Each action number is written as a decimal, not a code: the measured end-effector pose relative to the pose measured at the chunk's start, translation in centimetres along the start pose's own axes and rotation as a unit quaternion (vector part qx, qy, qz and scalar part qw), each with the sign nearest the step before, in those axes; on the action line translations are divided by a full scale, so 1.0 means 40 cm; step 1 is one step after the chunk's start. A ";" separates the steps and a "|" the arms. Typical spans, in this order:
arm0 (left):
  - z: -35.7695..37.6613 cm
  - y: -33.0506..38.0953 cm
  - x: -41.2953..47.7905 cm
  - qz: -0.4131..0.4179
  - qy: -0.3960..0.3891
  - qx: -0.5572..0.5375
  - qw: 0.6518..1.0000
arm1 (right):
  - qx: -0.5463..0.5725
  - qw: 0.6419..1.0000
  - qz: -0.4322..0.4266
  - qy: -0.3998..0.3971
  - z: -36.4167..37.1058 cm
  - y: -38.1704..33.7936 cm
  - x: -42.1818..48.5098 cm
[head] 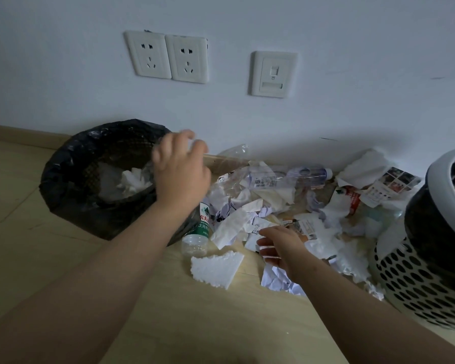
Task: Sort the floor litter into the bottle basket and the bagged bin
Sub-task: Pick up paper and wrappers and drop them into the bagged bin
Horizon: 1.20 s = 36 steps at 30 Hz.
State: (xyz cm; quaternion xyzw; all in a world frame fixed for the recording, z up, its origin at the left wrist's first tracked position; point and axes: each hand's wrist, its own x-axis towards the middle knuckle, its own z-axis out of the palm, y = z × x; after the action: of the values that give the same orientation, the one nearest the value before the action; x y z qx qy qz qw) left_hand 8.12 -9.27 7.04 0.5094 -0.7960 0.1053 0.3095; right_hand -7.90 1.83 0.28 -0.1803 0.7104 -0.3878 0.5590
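Note:
The black-bagged bin stands on the left against the wall, with white tissue inside. My left hand hovers over its right rim, fingers loosely spread, slightly blurred, with a wisp of clear film by the fingertips. The white perforated basket stands at the right edge. Between them lies the litter pile of paper, tissue and wrappers. My right hand reaches low into the pile, its fingers lying on white paper scraps. A green-labelled bottle lies beside the bin, and a clear bottle lies by the wall.
A jagged white foam piece lies on the wooden floor in front of the pile. Crumpled paper sits under my right wrist. Two sockets and a data port are on the wall above.

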 end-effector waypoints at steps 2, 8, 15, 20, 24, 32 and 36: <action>0.018 0.064 -0.028 0.072 -0.070 -0.072 0.992 | -0.011 1.000 -0.019 0.019 -0.007 0.007 0.008; 0.131 0.133 -0.204 0.159 -0.422 -0.058 0.891 | -0.386 0.905 -0.141 0.114 -0.096 0.088 0.033; 0.155 0.143 -0.348 0.178 -0.578 0.007 0.796 | -0.706 0.684 -0.183 -0.006 -0.156 0.208 0.018; 0.160 0.186 -0.368 0.141 -0.533 -0.004 0.834 | -0.688 0.710 -0.133 -0.067 -0.137 0.288 -0.003; 0.175 0.197 -0.418 0.149 -0.546 -0.075 0.821 | -0.645 0.736 -0.180 -0.105 -0.118 0.305 -0.024; 0.168 0.171 -0.472 0.313 -0.533 0.006 0.786 | -0.635 0.743 -0.191 -0.091 -0.179 0.330 -0.020; 0.180 0.150 -0.465 0.334 -0.503 0.023 0.797 | -0.662 0.734 -0.144 -0.048 -0.227 0.326 -0.019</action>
State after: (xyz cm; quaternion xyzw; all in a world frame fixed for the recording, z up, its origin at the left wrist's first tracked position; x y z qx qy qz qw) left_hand 5.45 3.89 -8.89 0.1997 -0.9578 -0.0506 -0.2004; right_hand -13.85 13.81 -8.36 -0.6232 0.7254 0.1140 0.2692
